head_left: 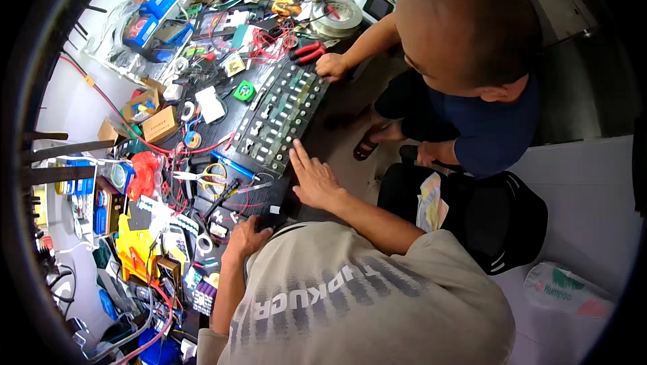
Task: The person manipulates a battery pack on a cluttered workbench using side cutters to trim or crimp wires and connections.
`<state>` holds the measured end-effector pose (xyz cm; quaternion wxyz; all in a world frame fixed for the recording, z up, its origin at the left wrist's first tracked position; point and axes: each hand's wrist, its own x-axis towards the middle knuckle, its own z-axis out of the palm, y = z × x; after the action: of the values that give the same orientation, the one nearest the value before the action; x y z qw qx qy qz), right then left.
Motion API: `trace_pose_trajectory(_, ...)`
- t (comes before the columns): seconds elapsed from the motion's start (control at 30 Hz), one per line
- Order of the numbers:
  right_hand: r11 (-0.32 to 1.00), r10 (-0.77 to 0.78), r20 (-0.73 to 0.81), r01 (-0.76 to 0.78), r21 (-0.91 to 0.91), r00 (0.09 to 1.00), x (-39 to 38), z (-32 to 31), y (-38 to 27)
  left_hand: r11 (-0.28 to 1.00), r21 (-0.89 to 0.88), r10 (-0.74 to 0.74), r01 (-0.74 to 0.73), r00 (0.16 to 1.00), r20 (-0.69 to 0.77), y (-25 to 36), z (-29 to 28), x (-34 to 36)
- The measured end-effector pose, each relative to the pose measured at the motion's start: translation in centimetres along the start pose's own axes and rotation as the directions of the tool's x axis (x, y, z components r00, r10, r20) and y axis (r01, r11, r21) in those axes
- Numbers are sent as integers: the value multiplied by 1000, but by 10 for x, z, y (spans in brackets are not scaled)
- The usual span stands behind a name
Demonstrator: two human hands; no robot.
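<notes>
A dark panel [279, 117] lies along the bench's right edge, bearing rows of small pale, metallic and greenish parts. My right hand [317, 181] is stretched toward its near right corner, fingers extended, the forefinger at the panel's edge. It holds nothing. Low at the bench's near edge rests my left hand [245, 238], its fingers partly hidden and apart, with no object seen in it. Yellow-handled scissors [214, 179] and a blue pen-like tool [232, 165] lie between my left hand and the panel. A co-worker's hand [331, 66] rests curled at the panel's far end, beside red-handled pliers [309, 52].
A seated co-worker [485, 122] is close on the right. The bench carries red wires [269, 43], a green round case [244, 91], a cardboard box [160, 125], blue bins [158, 0] and a large spool [337, 17]. A black bag [499, 223] sits at the right.
</notes>
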<state>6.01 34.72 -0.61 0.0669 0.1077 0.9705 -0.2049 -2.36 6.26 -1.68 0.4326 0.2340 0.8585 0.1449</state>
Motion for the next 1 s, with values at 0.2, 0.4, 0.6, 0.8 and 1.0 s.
trace_pose_trajectory(0.2,999,-10,54,12,-30,998,-5,5,7,1000,-19,15,-15,1000,11,-2,-3,-2)
trace_pose_trajectory(0.4,995,-17,140,31,-98,990,-4,17,10,999,-23,32,-32,999,-14,-7,0,-8)
trace_pose_trajectory(0.6,989,-17,85,29,-143,996,-3,32,12,998,-22,50,-51,998,-43,-6,1,-12)
trace_pose_trajectory(0.8,992,-19,75,28,-127,997,-2,32,11,998,-11,68,-68,997,-37,-6,1,-12)
trace_pose_trajectory(1.0,992,-36,42,41,-120,998,-3,33,11,998,-7,68,-68,997,-35,-7,2,-12)
